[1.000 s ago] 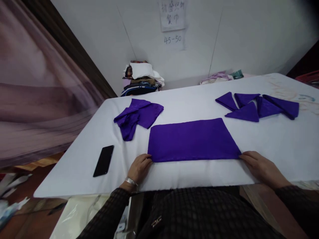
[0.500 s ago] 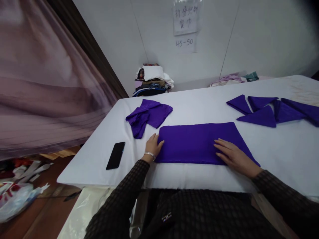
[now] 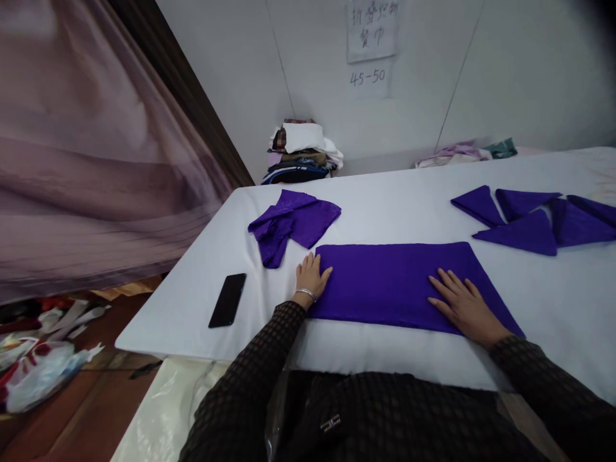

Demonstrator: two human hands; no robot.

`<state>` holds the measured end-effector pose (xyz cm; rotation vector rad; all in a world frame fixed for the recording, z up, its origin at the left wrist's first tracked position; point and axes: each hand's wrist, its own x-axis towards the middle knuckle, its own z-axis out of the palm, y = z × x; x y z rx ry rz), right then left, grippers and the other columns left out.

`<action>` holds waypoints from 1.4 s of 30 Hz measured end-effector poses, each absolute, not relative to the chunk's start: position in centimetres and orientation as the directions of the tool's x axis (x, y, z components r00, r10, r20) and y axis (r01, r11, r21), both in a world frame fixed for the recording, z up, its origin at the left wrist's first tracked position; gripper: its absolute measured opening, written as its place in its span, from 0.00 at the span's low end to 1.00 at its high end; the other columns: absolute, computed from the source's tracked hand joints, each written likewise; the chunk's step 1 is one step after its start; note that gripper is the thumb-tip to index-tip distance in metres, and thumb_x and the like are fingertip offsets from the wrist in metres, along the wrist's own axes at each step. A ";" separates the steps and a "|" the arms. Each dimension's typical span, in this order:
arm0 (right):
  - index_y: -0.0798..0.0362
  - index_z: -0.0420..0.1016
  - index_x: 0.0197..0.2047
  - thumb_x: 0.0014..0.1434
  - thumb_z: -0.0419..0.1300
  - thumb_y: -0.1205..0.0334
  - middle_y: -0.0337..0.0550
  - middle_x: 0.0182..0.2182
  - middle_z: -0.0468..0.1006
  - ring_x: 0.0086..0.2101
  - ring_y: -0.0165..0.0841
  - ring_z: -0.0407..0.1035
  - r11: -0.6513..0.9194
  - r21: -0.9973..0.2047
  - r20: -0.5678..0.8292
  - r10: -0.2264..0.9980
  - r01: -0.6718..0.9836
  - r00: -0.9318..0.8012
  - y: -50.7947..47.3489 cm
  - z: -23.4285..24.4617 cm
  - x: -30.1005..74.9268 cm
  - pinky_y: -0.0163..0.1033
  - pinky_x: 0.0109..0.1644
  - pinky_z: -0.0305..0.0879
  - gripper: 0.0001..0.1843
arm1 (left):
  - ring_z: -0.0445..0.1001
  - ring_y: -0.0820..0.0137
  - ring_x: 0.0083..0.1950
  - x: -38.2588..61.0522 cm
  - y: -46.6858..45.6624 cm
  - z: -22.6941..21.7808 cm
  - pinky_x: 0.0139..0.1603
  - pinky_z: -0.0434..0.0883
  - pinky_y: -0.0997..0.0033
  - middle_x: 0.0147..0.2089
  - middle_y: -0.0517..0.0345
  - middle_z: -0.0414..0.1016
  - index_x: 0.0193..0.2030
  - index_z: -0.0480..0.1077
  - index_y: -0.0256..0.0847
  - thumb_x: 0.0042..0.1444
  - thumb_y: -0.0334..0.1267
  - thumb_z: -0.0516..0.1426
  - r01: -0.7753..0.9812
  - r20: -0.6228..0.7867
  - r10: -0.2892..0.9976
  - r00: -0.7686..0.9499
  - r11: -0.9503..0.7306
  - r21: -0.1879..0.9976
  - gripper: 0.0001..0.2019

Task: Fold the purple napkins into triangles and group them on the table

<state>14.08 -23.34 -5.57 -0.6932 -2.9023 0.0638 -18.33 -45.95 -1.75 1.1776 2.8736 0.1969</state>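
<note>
A purple cloth (image 3: 389, 279) folded into a long rectangle lies flat on the white table (image 3: 414, 212) in front of me. My left hand (image 3: 312, 276) rests flat at the cloth's left end, fingers stretched out, a silver bracelet on the wrist. My right hand (image 3: 462, 305) lies palm down on the right part of the cloth, fingers spread. Neither hand grips anything.
A crumpled purple cloth (image 3: 291, 224) lies behind my left hand. Several purple cloths folded into triangles (image 3: 522, 215) sit at the right. A black phone (image 3: 228, 299) lies near the left table edge. Stacked clothes (image 3: 301, 151) stand by the wall. A curtain (image 3: 96, 160) hangs at left.
Both hands left the cloth's near corners and moved forward onto it, now lying flat. The view shifted left and slightly closer.
</note>
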 end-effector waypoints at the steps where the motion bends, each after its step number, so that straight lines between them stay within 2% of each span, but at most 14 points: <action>1: 0.51 0.58 0.64 0.63 0.36 0.39 0.52 0.65 0.54 0.64 0.44 0.44 0.890 -0.082 0.138 0.456 0.449 -0.879 -23.3 -5.6 14.0 0.57 0.63 0.45 0.35 | 0.52 0.57 0.67 -18.7 -45.7 -1.6 0.64 0.55 0.50 0.68 0.42 0.53 0.64 0.56 0.35 0.61 0.53 0.45 0.682 0.025 0.685 -0.728 0.721 0.127 0.30; 4: 0.51 0.58 0.64 0.62 0.37 0.39 0.52 0.65 0.53 0.64 0.45 0.44 0.871 -0.108 0.101 0.490 0.480 -0.866 -23.5 -5.0 13.6 0.58 0.63 0.45 0.36 | 0.49 0.56 0.69 -18.8 -44.7 -1.0 0.64 0.52 0.47 0.68 0.42 0.52 0.65 0.55 0.34 0.62 0.52 0.44 0.712 0.078 0.708 -0.702 0.697 0.081 0.30; 7: 0.50 0.56 0.65 0.62 0.39 0.38 0.52 0.66 0.51 0.64 0.46 0.43 0.846 -0.164 0.025 0.518 0.507 -0.855 -24.3 -3.1 12.7 0.59 0.63 0.45 0.36 | 0.44 0.56 0.70 -17.8 -43.5 -0.8 0.66 0.48 0.46 0.69 0.45 0.49 0.65 0.55 0.36 0.61 0.53 0.44 0.832 0.094 0.827 -0.554 0.553 0.039 0.30; 10: 0.52 0.53 0.66 0.63 0.39 0.39 0.53 0.66 0.48 0.65 0.45 0.41 0.864 -0.219 0.012 0.467 0.453 -0.884 -25.5 -0.6 10.8 0.59 0.64 0.42 0.36 | 0.44 0.56 0.70 -16.8 -42.6 -1.3 0.66 0.47 0.46 0.70 0.47 0.48 0.66 0.55 0.38 0.61 0.54 0.45 0.893 0.025 0.893 -0.449 0.447 0.044 0.31; 13: 0.53 0.52 0.67 0.62 0.40 0.37 0.54 0.66 0.47 0.65 0.46 0.40 0.891 -0.273 0.014 0.380 0.362 -0.925 -26.6 1.1 8.2 0.59 0.64 0.39 0.38 | 0.45 0.54 0.70 -16.8 -42.1 -2.1 0.65 0.48 0.44 0.70 0.46 0.48 0.66 0.55 0.38 0.61 0.54 0.44 0.899 -0.028 0.901 -0.434 0.435 0.050 0.31; 16: 0.54 0.50 0.67 0.61 0.42 0.37 0.56 0.66 0.47 0.65 0.46 0.39 0.909 -0.302 0.010 0.304 0.287 -0.953 -27.0 1.3 5.8 0.60 0.64 0.38 0.40 | 0.46 0.54 0.70 -17.2 -41.9 -2.4 0.65 0.48 0.43 0.69 0.45 0.48 0.66 0.54 0.39 0.61 0.53 0.45 0.903 -0.028 0.904 -0.426 0.427 0.045 0.30; 19: 0.54 0.49 0.68 0.60 0.43 0.36 0.55 0.67 0.46 0.65 0.47 0.39 0.910 -0.308 0.000 0.293 0.278 -0.956 -25.5 0.4 4.5 0.60 0.64 0.37 0.40 | 0.45 0.54 0.70 -17.5 -42.0 -2.4 0.65 0.48 0.43 0.70 0.46 0.48 0.66 0.54 0.40 0.61 0.52 0.45 0.906 -0.029 0.906 -0.422 0.423 0.032 0.29; 22: 0.55 0.51 0.67 0.61 0.43 0.38 0.55 0.66 0.47 0.65 0.47 0.40 0.877 -0.282 -0.044 0.392 0.388 -0.919 -22.0 -0.8 5.5 0.60 0.64 0.37 0.39 | 0.45 0.55 0.70 -17.5 -42.1 -2.4 0.65 0.48 0.44 0.70 0.47 0.48 0.66 0.54 0.41 0.61 0.51 0.46 0.905 -0.023 0.905 -0.425 0.425 0.021 0.29; 27: 0.58 0.52 0.66 0.63 0.41 0.41 0.56 0.66 0.48 0.65 0.46 0.41 0.708 -0.199 -0.025 0.688 0.678 -0.725 -15.9 -2.2 10.7 0.58 0.65 0.38 0.37 | 0.45 0.56 0.70 -17.5 -42.1 -2.5 0.65 0.48 0.45 0.70 0.49 0.48 0.66 0.55 0.42 0.61 0.51 0.46 0.907 -0.020 0.908 -0.419 0.420 0.035 0.28; 31: 0.59 0.53 0.66 0.63 0.40 0.40 0.58 0.66 0.49 0.64 0.48 0.42 0.667 -0.179 -0.009 0.734 0.723 -0.679 -15.3 -2.1 12.5 0.61 0.64 0.39 0.38 | 0.45 0.57 0.70 -18.0 -41.9 -2.0 0.66 0.48 0.45 0.70 0.49 0.48 0.65 0.56 0.42 0.61 0.50 0.47 0.894 -0.080 0.897 -0.434 0.440 0.080 0.28; 34: 0.56 0.52 0.66 0.62 0.40 0.38 0.58 0.66 0.49 0.65 0.48 0.41 0.750 -0.207 0.049 0.649 0.628 -0.759 -17.7 -1.6 11.0 0.61 0.64 0.39 0.39 | 0.46 0.57 0.70 -17.9 -41.4 -1.5 0.65 0.49 0.45 0.70 0.48 0.48 0.65 0.56 0.41 0.61 0.50 0.46 0.879 -0.089 0.885 -0.458 0.465 0.104 0.27; 39: 0.56 0.51 0.67 0.61 0.40 0.36 0.55 0.66 0.49 0.65 0.45 0.41 0.909 -0.257 0.052 0.351 0.327 -0.935 -22.1 -1.2 6.1 0.57 0.65 0.38 0.41 | 0.44 0.56 0.70 -17.0 -39.9 -2.0 0.65 0.46 0.43 0.70 0.46 0.47 0.66 0.54 0.40 0.61 0.54 0.45 0.910 -0.037 0.914 -0.404 0.406 0.081 0.31; 42: 0.55 0.52 0.67 0.61 0.41 0.37 0.54 0.66 0.50 0.65 0.45 0.42 0.919 -0.267 0.016 0.306 0.291 -0.952 -21.6 -1.9 4.7 0.57 0.65 0.38 0.39 | 0.45 0.57 0.70 -16.8 -39.4 -2.5 0.65 0.47 0.43 0.70 0.46 0.48 0.66 0.54 0.40 0.61 0.55 0.44 0.923 -0.016 0.927 -0.376 0.376 0.083 0.31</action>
